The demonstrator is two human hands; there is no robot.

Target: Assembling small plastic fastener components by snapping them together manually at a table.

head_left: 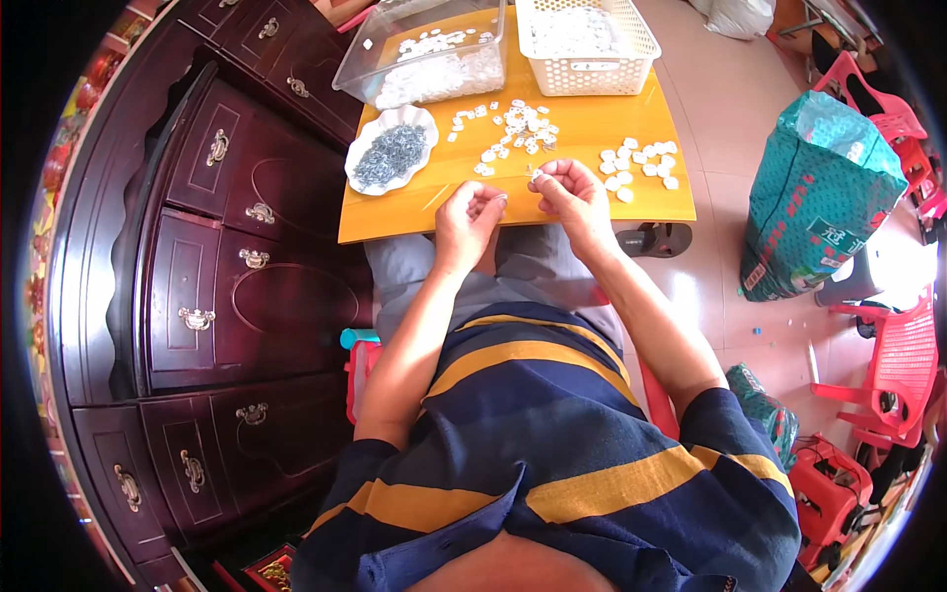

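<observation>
My right hand (577,202) is closed in a pinch over the near part of a yellow wooden table (592,213). Between its thumb and forefinger sits a small white plastic piece (537,175). Left of it, my left hand (464,227) has its fingertips pressed together near the table's front edge; whatever they hold is too small to make out. Just beyond the hands lie loose white plastic pieces (529,123). Rounder white pieces (641,158) are spread to the right. A white scalloped dish (431,131) at the left holds many thin grey metal bits (391,155).
Along the table's far side stand a clear plastic bin (353,77) and a white perforated basket (589,81), both with white pieces inside. A dark wooden cabinet (286,296) borders the left. On the right floor are a teal sack (804,212) and red plastic chairs (903,370).
</observation>
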